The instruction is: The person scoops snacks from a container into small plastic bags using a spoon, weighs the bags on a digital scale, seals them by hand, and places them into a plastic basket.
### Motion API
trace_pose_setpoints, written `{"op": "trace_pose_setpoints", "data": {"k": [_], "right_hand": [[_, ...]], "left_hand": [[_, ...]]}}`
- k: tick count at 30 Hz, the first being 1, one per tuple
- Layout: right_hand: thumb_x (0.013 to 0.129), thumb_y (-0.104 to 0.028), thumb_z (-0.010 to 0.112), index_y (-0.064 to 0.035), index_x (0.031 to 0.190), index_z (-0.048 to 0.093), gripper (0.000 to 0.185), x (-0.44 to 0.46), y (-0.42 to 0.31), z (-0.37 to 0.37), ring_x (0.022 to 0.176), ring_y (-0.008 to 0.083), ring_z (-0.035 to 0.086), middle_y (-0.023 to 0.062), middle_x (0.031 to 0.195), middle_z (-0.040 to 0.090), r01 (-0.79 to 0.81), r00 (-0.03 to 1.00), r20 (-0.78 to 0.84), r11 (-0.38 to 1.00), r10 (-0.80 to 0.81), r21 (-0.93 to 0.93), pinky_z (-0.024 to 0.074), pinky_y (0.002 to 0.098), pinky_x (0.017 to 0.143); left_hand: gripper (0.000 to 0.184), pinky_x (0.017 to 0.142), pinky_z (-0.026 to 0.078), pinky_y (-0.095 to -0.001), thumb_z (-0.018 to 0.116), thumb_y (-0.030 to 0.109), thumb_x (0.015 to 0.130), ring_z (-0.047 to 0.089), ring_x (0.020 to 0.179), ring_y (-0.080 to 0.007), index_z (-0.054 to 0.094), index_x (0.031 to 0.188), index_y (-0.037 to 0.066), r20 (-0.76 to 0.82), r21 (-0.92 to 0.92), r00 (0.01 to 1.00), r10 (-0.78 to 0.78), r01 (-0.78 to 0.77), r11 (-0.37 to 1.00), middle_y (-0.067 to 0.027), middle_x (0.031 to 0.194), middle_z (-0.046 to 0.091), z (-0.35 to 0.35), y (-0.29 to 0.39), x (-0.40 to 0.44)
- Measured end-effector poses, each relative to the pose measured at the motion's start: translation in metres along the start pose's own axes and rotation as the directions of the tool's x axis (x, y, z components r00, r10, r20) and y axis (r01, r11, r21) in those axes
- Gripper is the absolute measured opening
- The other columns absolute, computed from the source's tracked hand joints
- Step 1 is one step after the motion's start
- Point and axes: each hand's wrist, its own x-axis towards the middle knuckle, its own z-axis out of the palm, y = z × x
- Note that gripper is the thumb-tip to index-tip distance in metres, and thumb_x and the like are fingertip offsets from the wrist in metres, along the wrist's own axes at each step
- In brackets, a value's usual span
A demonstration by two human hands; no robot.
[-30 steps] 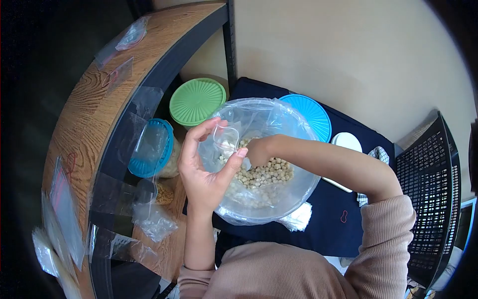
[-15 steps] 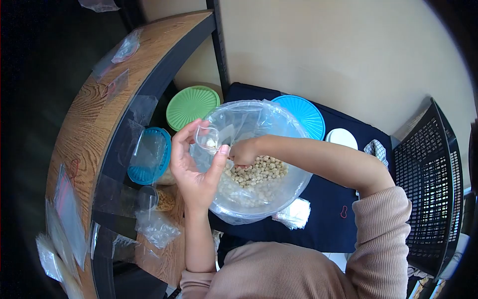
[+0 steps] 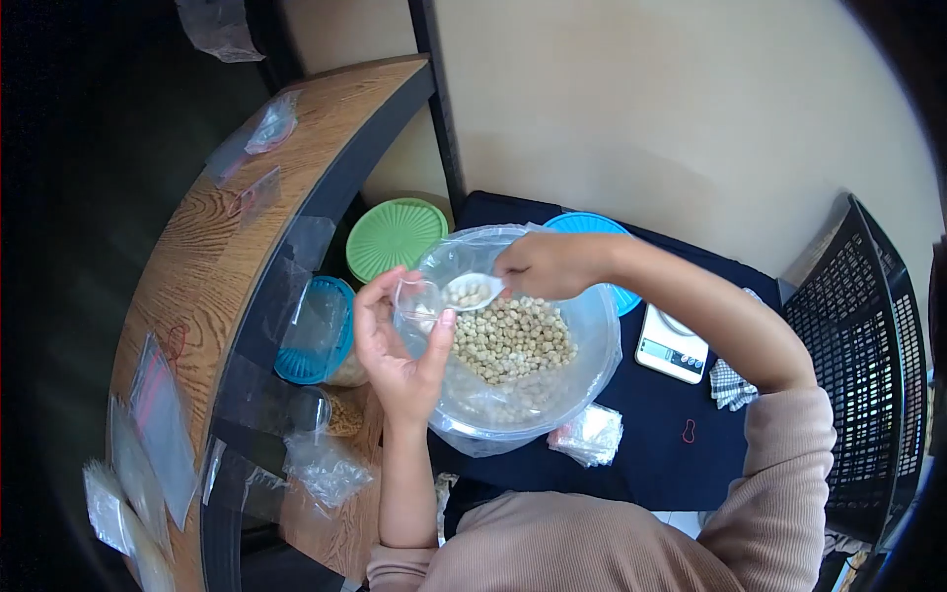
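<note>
My left hand [image 3: 402, 360] holds a small clear plastic bag [image 3: 418, 296] by its mouth, thumb and fingers spread around the rim; a few pale pieces show inside. In my right hand [image 3: 550, 264] is a white spoon [image 3: 490, 287], loaded with pale, round, chickpea-like pieces and lying level at the bag's mouth. Below both hands, a large tub [image 3: 604, 365] lined with clear plastic holds many more of these beige pieces [image 3: 518, 340].
Packs of clear bags [image 3: 589, 434] and a red rubber band [image 3: 689, 431] lie on the dark cloth [image 3: 651, 469]. Right of the tub are a kitchen scale [image 3: 673, 347] and a black basket [image 3: 853, 395]. A green lid [image 3: 397, 240], blue-lidded container [image 3: 318, 331] and wooden shelf [image 3: 187, 232] stand left.
My right hand has risen from among the pieces in the tub, bringing the loaded spoon up to the bag. The left hand still holds the bag, and the camera view has shifted slightly.
</note>
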Motion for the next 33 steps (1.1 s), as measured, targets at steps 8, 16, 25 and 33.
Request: {"op": "trace_pose_setpoints", "data": {"k": [8, 16, 25, 33], "right_hand": [[0.089, -0.013, 0.044, 0.0032, 0.092, 0.061, 0.024, -0.053, -0.025, -0.056, 0.075, 0.0244, 0.058, 0.0147, 0.084, 0.063, -0.141, 0.980, -0.154, 0.988, 0.129, -0.070, 0.0443, 0.0356, 0.072], [0.078, -0.007, 0.049, 0.0049, 0.077, 0.062, 0.018, -0.051, -0.061, -0.059, 0.066, 0.0321, 0.060, 0.0183, 0.070, 0.061, -0.102, 0.991, -0.114, 0.930, 0.066, -0.353, 0.0469, 0.0388, 0.064], [0.062, -0.008, 0.064, -0.0069, 0.058, 0.062, 0.004, -0.057, -0.123, -0.048, 0.059, 0.0193, 0.062, 0.0087, 0.058, 0.060, -0.021, 0.997, -0.056, 0.513, -0.053, -0.858, 0.0430, 0.0264, 0.049], [0.067, -0.013, 0.062, -0.0069, 0.068, 0.065, 0.006, -0.034, -0.065, -0.011, 0.070, 0.0218, 0.063, 0.0090, 0.073, 0.063, -0.158, 0.969, -0.237, 0.569, -0.067, -0.807, 0.0446, 0.0299, 0.054]], "left_hand": [[0.043, 0.075, 0.045, -0.0306, 0.074, 0.009, 0.063, 0.059, 0.079, -0.0197, 0.056, 0.102, 0.003, 0.197, 0.277, 0.978, -0.069, 0.012, 0.961, -0.0103, 0.090, 0.062, 0.008, 0.005, 0.003], [0.044, 0.072, 0.045, -0.0312, 0.075, 0.011, 0.062, 0.058, 0.077, -0.0201, 0.056, 0.101, 0.003, 0.262, 0.389, 0.959, -0.108, -0.003, 0.921, -0.0100, 0.089, 0.062, 0.011, 0.011, 0.005], [0.042, 0.073, 0.045, -0.0304, 0.075, 0.011, 0.062, 0.058, 0.077, -0.0201, 0.056, 0.099, 0.003, 0.279, 0.413, 0.953, -0.118, -0.008, 0.911, -0.0087, 0.090, 0.061, 0.010, 0.010, 0.006], [0.041, 0.077, 0.044, -0.0291, 0.072, 0.001, 0.066, 0.056, 0.085, -0.0152, 0.054, 0.103, 0.001, 0.065, 0.103, 0.992, -0.106, 0.099, 0.990, -0.0093, 0.095, 0.061, 0.006, 0.004, 0.003]]}}
